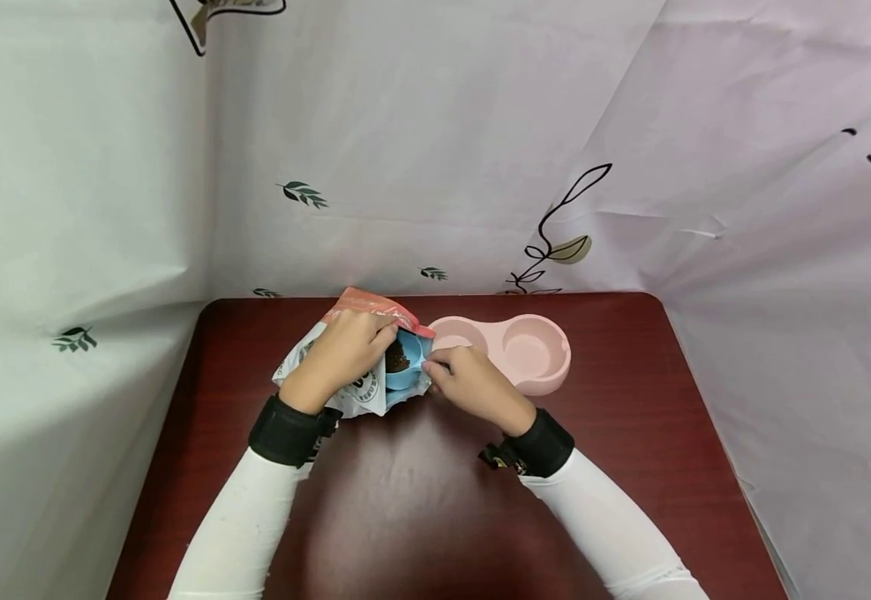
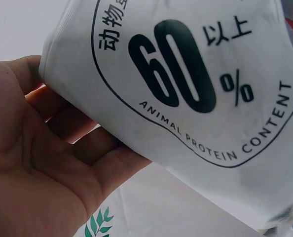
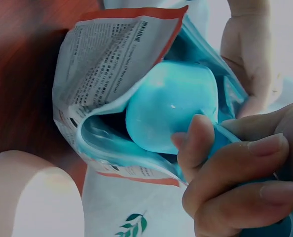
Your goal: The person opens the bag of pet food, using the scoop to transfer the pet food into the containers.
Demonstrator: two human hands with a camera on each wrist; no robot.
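Observation:
A white and coral food bag printed with "60% animal protein content" lies tilted on the table, its mouth towards the right and its lining light blue. My left hand holds the bag's edge, thumb on one side and fingers curled behind. At the bag's mouth is a blue scoop, with dark brown kibble showing in the head view. My right hand pinches the scoop's handle between thumb and fingers. Much of the handle is hidden by those fingers in the right wrist view.
A pink double bowl stands just right of the bag, partly behind my right hand. The dark red wooden table has rounded back corners. White cloth with leaf prints hangs behind and at both sides.

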